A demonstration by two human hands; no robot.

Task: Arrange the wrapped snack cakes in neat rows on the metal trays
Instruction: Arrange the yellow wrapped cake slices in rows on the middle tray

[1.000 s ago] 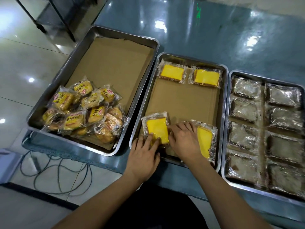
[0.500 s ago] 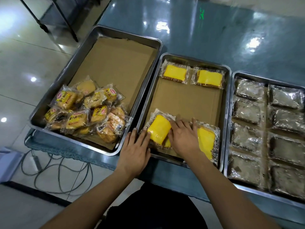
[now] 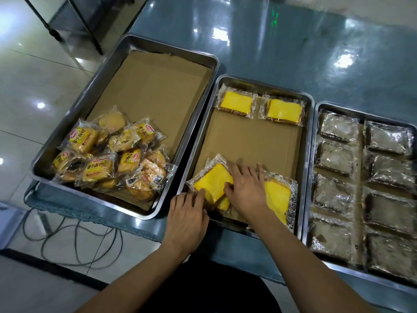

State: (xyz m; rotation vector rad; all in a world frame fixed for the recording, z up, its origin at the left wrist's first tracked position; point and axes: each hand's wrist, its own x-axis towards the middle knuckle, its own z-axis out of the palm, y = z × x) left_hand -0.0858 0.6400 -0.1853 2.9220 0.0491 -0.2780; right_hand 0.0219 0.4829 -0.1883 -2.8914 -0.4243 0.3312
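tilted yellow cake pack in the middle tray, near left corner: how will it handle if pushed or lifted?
The yellow cake pack looks glossy, so probably slick on the cardboard liner. Its crinkled film edges likely flop. It already rides up on another pack, so a push may skew it.

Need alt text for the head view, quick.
Both hands, left and right, press a tilted yellow wrapped cake in the cardboard-lined middle metal tray, between a tray of loose bread packets and one of foil-wrapped rows.

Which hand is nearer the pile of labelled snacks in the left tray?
Left. The left hand is at the middle tray's near-left corner, beside the pile; the right hand is farther right, inside that tray.
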